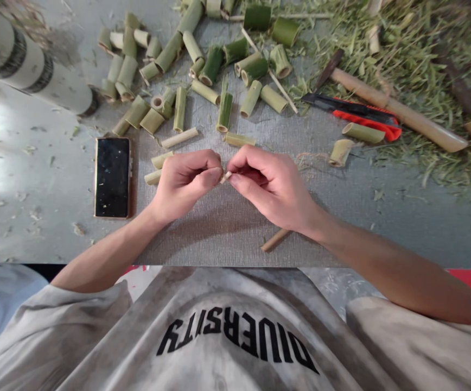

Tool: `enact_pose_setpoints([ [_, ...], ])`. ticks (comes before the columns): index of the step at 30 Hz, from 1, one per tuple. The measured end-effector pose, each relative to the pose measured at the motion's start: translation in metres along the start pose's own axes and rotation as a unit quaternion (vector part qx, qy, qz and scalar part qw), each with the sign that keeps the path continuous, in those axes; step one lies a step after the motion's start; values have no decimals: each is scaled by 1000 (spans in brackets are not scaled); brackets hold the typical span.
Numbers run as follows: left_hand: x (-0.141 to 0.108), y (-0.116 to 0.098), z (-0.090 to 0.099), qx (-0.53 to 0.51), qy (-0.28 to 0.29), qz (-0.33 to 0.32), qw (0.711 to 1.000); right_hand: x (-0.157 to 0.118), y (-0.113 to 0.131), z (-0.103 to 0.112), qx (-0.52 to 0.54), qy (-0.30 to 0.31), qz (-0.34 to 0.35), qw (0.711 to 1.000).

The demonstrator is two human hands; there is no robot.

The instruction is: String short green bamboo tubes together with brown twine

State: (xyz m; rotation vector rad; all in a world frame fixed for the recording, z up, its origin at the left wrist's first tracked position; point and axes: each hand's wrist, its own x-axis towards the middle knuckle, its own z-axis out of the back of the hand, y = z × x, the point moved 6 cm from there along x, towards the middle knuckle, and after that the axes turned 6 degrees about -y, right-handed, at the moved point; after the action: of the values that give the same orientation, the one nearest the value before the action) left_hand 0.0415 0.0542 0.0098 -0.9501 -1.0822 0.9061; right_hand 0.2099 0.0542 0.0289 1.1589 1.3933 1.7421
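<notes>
Between my fingertips, just above the table's front part, is a small pale piece of bamboo (226,177). My left hand (189,182) is closed, thumb pressed to the curled fingers at the piece's left side. My right hand (270,184) pinches the piece from the right. Most of it is hidden by the fingers. Beside my left hand lie two short bamboo tubes (153,177), partly covered by it. A further bamboo tube (239,139) lies just beyond my hands. Under my right wrist a thin brown stick (275,240) rests on the table.
Several cut green bamboo tubes (211,65) spread across the back. A black phone (112,177) lies at left, near a white cylinder (52,76). At right are a red-and-black utility knife (357,113), a wooden-handled hammer (402,111) and a heap of green shavings (431,49).
</notes>
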Motion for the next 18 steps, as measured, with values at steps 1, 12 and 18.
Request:
enact_pose_setpoints([
  [1, 0, 1, 0, -4, -3, 7, 1000, 0, -1, 0, -3, -1, 1, 1000],
  [12, -1, 0, -3, -34, 3, 8, 999, -4, 1, 0, 6, -60, 7, 998],
  [18, -1, 2, -4, -29, 2, 7, 1000, -9, -5, -5, 43, -71, -23, 996],
])
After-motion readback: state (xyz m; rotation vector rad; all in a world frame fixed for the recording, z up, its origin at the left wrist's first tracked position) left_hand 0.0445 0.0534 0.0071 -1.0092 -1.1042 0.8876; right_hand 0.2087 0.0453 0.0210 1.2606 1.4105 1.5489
